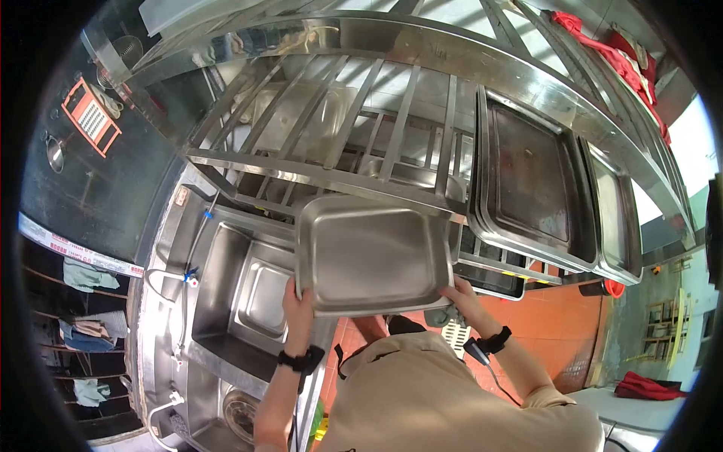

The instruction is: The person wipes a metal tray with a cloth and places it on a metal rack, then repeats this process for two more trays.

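Observation:
A rectangular steel tray (373,256) is held up in front of my body, its hollow side facing the camera. My left hand (298,301) grips its lower left edge, with fingers hidden behind the rim. At the lower right corner, my right hand (463,295) is closed on the same tray, and a grey cloth (437,318) hangs just under that corner. Behind the tray's upper edge runs a slatted steel rack (331,175). Both wrists wear black bands.
Dark baking trays (531,173) lean on the rack at the right. Another steel tray (273,297) sits in the sink (218,301) at the left, below a tap (184,277). A round item (241,414) lies in the lower basin. An orange grater (92,117) rests at the upper left.

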{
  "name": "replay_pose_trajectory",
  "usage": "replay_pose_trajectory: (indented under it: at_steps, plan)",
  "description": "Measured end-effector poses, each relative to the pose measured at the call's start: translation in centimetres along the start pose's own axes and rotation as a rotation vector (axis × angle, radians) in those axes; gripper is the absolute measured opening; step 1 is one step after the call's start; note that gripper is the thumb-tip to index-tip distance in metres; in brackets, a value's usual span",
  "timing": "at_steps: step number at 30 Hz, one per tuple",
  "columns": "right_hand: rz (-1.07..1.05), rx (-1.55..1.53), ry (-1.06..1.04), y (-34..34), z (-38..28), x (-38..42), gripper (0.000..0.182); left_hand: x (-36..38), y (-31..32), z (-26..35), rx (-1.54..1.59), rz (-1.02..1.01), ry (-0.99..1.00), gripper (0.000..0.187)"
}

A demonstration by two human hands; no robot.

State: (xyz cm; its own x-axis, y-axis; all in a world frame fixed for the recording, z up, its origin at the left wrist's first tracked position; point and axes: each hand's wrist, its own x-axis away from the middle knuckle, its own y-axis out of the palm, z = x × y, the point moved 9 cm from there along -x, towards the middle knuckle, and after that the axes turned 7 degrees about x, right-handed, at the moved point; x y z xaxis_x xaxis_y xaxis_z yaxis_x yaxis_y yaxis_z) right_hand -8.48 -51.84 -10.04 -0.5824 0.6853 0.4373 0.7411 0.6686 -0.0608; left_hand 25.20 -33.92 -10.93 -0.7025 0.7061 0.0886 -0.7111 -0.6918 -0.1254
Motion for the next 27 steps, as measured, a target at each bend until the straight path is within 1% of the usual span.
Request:
replay_pose_trajectory:
  at_steps: [2, 3, 5, 6, 7, 8, 9, 10, 12, 14, 16, 17, 18, 20, 22, 24, 25, 27]
  plan:
    - [0.106, 0.161, -0.067, -1.9, -0.6, 0.0, 0.040, -2.6, 2.3, 0.8, 0.020, -0.004, 0.027, 0.047]
    - [0.100, 0.165, -0.063, -2.4, -0.9, 0.0, 0.040, -4.3, 3.7, 1.5, 0.040, -0.010, 0.056, 0.045]
    - [0.242, 0.521, -0.038, -4.6, -2.8, 0.1, 0.047, -7.5, 6.3, 2.7, 0.046, -0.005, 0.227, 0.045]
    - [0.309, 0.701, -0.032, -5.6, -3.5, 0.1, 0.051, -8.7, 7.8, 4.1, -0.018, -0.022, 0.212, 0.046]
    - [0.332, 0.757, -0.105, -6.3, -3.9, -0.2, 0.054, -9.6, 9.2, 5.5, -0.081, -0.040, 0.197, 0.046]
    - [0.311, 0.832, -0.117, -7.1, -3.7, -0.7, 0.054, -10.7, 10.3, 5.1, -0.074, -0.052, 0.236, 0.047]
    - [0.273, 0.776, -0.119, -7.8, -3.2, -1.4, 0.055, -11.8, 11.4, 4.4, -0.067, -0.065, 0.275, 0.049]
    - [0.234, 0.721, -0.120, -8.1, -3.4, -2.0, 0.056, -12.7, 12.1, 4.5, -0.063, -0.053, 0.275, 0.049]
    - [0.215, 0.749, -0.106, -8.6, -4.6, -2.4, 0.053, -14.1, 13.8, 3.4, -0.149, -0.098, 0.195, 0.048]
    - [0.199, 0.770, -0.094, -9.0, -4.2, -3.4, 0.051, -14.7, 14.3, 2.7, -0.138, -0.092, 0.206, 0.048]
    - [0.226, 0.796, -0.204, -10.0, -3.0, -5.3, 0.051, -15.7, 14.5, 1.7, -0.124, -0.092, 0.221, 0.048]
    - [0.233, 0.801, -0.267, -10.1, -3.0, -5.8, 0.052, -16.0, 14.7, 1.7, -0.249, -0.080, 0.302, 0.047]
    - [0.223, 0.809, -0.270, -10.1, -2.7, -6.4, 0.052, -16.1, 14.8, 1.9, -0.374, -0.067, 0.380, 0.046]
    - [0.324, 0.919, -0.396, -10.0, -3.4, -6.7, 0.052, -16.3, 14.7, 1.3, -0.384, -0.018, 0.403, 0.046]
    - [0.300, 0.903, -0.364, -9.7, -3.2, -7.2, 0.050, -16.5, 14.4, 0.8, -0.394, 0.028, 0.425, 0.046]
    - [0.292, 1.058, -0.261, -9.3, -2.4, -7.8, 0.049, -16.7, 14.8, 0.0, -0.386, -0.017, 0.453, 0.047]
    - [0.284, 1.065, -0.260, -8.8, -2.7, -7.6, 0.049, -16.8, 14.7, -0.5, -0.383, -0.012, 0.445, 0.047]
    - [0.360, 1.140, -0.077, -8.9, -2.6, -6.8, 0.049, -16.9, 15.1, -1.5, -0.317, -0.082, 0.385, 0.051]
